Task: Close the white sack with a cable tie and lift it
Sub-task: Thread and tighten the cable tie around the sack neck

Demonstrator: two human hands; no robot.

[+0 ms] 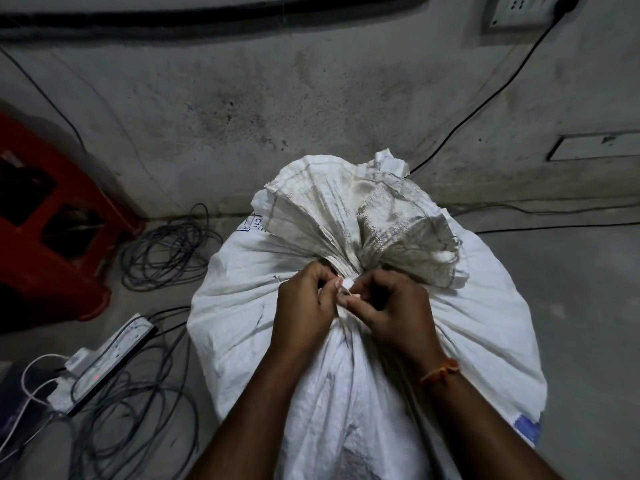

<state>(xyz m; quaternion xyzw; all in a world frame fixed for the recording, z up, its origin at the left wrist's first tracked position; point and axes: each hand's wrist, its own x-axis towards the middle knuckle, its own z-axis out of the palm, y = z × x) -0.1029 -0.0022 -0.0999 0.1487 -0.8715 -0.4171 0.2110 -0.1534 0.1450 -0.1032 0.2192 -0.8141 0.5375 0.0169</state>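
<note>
A: Where the white sack stood on the concrete floor, just in front of the wall, what were the hands doing?

B: Both were at its gathered neck. The left hand had its grip curled together against the bunched fabric, thumb and fingers pinched on something small and white between the two hands. The right hand was pinched shut on the same spot from the other side.

A: Was that the cable tie?

B: Only a small pale bit showed between the fingertips. It looked like the tie's end, but it was too small to be sure. I could not tell whether it ran all the way around the neck.

A: And the sack itself?

B: Full and rounded, upright, its open mouth fanned out above the neck toward the wall. A blue mark showed low on its right side.

A: Anything on the wrists?

B: An orange thread band on the right one.

A: What lay around?

B: To the left, a power strip on the floor with a white cable plugged in, loose coils of dark cable near it, and a red plastic stool against the wall. A wall socket sat high on the right, with a black cord running down from it.
</note>
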